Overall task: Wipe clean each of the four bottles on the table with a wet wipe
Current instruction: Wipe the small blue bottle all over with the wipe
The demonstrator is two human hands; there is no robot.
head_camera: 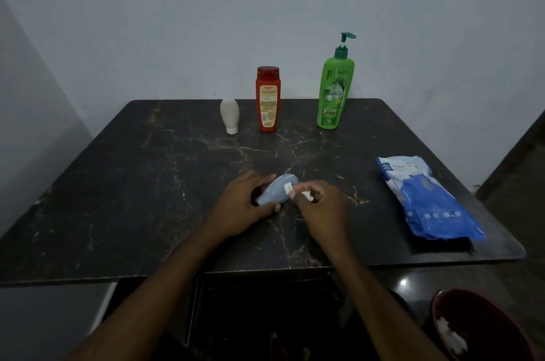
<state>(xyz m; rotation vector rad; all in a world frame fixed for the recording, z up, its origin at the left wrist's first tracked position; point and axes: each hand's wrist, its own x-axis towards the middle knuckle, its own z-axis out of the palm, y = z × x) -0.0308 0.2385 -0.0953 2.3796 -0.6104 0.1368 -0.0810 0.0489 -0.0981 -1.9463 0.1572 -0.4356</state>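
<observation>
Gripping hand: the left hand [244, 207] curls round the lower end of a small blue-grey bottle [275, 191], held tilted over the near middle of the table [147, 183]; whether it touches the top is unclear.
Wiping hand: the right hand [321, 207] pinches a crumpled wet wipe [287, 189] against the bottle's side, close beside the left.
Back row: white bottle [229, 116] standing on its cap, red bottle [268, 99], green pump bottle [334, 92], all upright near the far edge.
Right side: blue wipes pack [427, 201] lying flat.
Floor, lower right: red bin [486, 328] with white wads inside.
</observation>
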